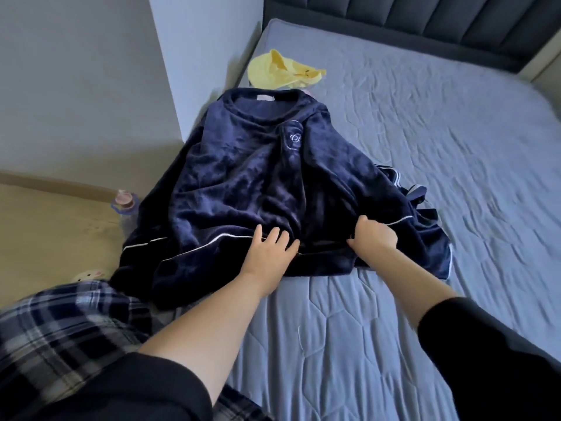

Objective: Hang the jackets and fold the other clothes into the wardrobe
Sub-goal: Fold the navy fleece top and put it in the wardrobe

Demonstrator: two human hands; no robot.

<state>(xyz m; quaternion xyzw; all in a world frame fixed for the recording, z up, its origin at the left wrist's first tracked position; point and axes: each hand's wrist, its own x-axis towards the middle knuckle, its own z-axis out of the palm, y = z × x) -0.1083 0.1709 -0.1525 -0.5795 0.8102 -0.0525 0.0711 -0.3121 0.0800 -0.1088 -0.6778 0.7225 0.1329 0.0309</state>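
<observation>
Navy fleece top with white piping is lying spread on the blue mattress, its collar pointing toward a yellow garment. Near its hem, the left hand is pressing down with fingers straight and spread, while the right hand is gripping a bunch of the fabric in curled fingers. Plaid trousers are showing at lower left.

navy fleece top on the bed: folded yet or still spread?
Spread. The navy fleece top lies flat on the blue bed, neckline away; one sleeve folded across. Both hands, left and right, are at its hem.
</observation>
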